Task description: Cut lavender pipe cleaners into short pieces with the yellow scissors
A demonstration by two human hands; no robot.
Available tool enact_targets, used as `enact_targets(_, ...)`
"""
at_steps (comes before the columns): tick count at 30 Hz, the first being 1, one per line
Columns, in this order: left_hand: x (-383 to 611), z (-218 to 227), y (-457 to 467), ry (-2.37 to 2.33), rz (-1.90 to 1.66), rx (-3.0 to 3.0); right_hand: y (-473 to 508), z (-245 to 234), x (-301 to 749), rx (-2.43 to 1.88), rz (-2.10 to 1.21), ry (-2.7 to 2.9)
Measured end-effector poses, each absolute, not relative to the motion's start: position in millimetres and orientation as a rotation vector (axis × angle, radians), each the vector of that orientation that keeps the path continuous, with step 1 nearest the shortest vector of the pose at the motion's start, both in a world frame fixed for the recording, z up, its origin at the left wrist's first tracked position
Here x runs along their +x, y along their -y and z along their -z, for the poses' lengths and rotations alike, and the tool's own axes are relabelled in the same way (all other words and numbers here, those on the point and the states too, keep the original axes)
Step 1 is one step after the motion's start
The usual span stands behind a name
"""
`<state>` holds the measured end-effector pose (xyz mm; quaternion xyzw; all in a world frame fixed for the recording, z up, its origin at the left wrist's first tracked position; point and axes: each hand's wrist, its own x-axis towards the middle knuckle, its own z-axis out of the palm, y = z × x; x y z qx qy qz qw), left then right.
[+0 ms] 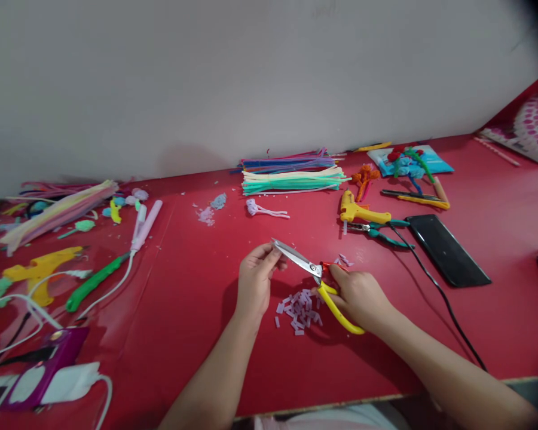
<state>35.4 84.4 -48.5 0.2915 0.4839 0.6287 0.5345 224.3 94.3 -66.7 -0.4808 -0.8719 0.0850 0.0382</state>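
At the left of the red table point(179, 352), 1 yellow glue gun point(40, 267), 1 green-handled tool point(96, 283), 1 pink wand point(147, 227) and 1 purple power strip point(49, 370) lie near white cables. A wide stretch of red surface runs from these to the left hand point(256, 280), giving room to move between the wall point(251, 71) and the table's near edge. The left thumb and index finger are drawn together at the tip of the scissors point(298, 258); whether they pinch a piece I cannot tell. The 1 pair of scissors is between the 2 hands, its long axis slanting from upper left to lower right, the blades pointing at the left fingertips. Just below lies 1 heap of lilac clippings point(299, 312), too many to count. The right hand point(363, 295) is curled around the 2 handles, 1 red and 1 yellow. Farther right lie a 2nd yellow glue gun point(363, 212), 1 pair of green-handled pliers point(381, 234) and 1 black phone point(448, 249), well apart from the near edge
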Motion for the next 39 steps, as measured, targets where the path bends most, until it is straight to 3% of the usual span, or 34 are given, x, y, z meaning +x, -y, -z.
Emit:
enact_targets(18,38.9,44.7,-82.5,-1.17,-1.421,0.704,-101.2,60.7,221.4,-1.613,-0.288,2.502)
enact_targets(20,42.6,45.0,-81.1,-1.157,-1.294,0.765,-103.5,56.0,217.8,-1.63,-0.444,2.387)
enact_targets(26,53.4,45.4,-77.2,-1.056,-0.999,0.89,-103.2,42.4,206.2,-1.387,-1.313,1.839)
enact_targets(30,54.7,43.0,-75.1,-1.03,-0.886,0.947,-99.7,40.3,206.4,-1.31,-1.578,1.623)
enact_targets(39,60.7,53.2,-72.4,-1.116,-0.934,0.915,-99.9,48.2,206.7,-1.319,-1.348,1.764)
